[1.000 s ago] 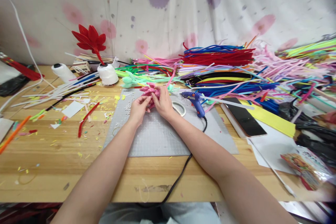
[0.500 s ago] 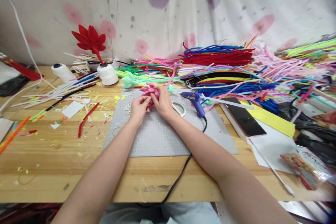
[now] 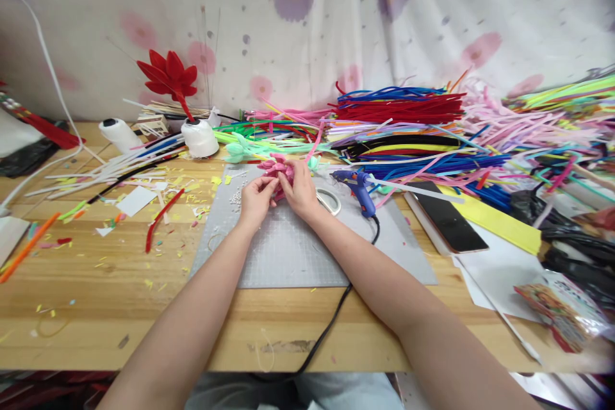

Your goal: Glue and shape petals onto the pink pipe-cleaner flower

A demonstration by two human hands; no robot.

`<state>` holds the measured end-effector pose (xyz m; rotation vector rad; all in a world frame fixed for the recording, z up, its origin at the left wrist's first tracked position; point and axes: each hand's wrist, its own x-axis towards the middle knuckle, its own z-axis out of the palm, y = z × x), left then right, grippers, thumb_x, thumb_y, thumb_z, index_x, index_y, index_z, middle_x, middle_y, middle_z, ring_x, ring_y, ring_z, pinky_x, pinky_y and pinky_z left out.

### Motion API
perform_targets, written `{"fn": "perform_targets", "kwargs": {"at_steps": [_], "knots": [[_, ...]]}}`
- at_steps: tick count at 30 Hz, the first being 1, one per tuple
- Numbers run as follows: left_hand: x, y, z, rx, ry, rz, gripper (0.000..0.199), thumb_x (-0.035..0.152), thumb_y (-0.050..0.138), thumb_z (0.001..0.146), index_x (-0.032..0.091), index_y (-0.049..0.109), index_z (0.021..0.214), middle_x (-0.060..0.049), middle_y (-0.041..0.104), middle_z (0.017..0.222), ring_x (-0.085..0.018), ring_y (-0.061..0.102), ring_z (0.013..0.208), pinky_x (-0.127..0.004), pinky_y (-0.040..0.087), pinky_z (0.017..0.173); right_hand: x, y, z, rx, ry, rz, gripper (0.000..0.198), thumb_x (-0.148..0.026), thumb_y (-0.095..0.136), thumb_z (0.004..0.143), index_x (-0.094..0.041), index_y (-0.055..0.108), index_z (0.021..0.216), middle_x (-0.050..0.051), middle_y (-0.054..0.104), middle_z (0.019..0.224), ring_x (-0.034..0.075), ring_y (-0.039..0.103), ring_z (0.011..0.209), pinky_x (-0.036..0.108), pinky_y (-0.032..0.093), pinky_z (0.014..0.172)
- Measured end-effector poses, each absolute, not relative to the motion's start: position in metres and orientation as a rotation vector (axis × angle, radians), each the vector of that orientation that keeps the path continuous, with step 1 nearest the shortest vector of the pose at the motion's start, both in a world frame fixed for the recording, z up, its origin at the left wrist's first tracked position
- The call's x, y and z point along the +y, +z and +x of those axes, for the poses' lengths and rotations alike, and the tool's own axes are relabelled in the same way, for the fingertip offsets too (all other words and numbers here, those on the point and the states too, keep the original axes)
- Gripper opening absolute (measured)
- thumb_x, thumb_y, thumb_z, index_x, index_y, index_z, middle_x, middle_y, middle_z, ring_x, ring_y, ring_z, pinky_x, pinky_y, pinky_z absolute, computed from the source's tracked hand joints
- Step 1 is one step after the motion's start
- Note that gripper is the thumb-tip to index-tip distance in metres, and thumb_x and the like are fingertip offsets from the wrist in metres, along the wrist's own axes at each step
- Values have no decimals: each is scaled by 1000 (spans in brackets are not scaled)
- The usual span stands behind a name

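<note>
Above the grey cutting mat (image 3: 298, 262), both hands close on a pink pipe-cleaner flower (image 3: 275, 166). My left hand (image 3: 257, 202) pinches its near side with thumb and fingers. My right hand (image 3: 302, 191) wraps round its right side, and the fingers hide part of the petals. A pink stem (image 3: 317, 138) rises behind the right hand; whether it joins the flower I cannot tell. Small white beads (image 3: 235, 198) lie on the mat left of my left hand. Scissors with white handles (image 3: 331, 200) rest just right of my right hand, partly hidden by it.
A blue glue gun (image 3: 358, 189) lies on the mat's right, its black cord (image 3: 331, 317) running to the front edge. A phone (image 3: 449, 218) lies farther right. Bundled pipe cleaners (image 3: 403, 106) line the back. A red flower (image 3: 170, 73) stands in a white spool (image 3: 199, 139).
The view has shifted slightly, so the scene sits a little lower and farther right on the left side. Both hands keep their hold on the pink flower with hardly any movement.
</note>
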<state>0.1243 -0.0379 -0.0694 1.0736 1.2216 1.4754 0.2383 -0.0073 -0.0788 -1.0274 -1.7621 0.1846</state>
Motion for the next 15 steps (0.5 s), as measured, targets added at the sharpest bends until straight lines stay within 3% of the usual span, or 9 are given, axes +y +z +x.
{"fn": "perform_targets", "kwargs": {"at_steps": [8,15], "knots": [[-44,-62,123,1186,1457,1023,38,47,70,60,12,64,72,-4,62,67,-9,52,54,-16,33,34,-9,-78,238,-1753,163,-1027,26,-32,37,90,-17,49,108,12,56,103,22,51,100,39,42,87],[-43,-63,123,1184,1434,981,36,46,71,59,13,63,70,-2,59,61,-6,44,44,-18,27,33,-9,-80,238,-1767,160,-1029,28,-33,40,88,-18,48,110,13,55,105,23,50,101,42,41,89]]}}
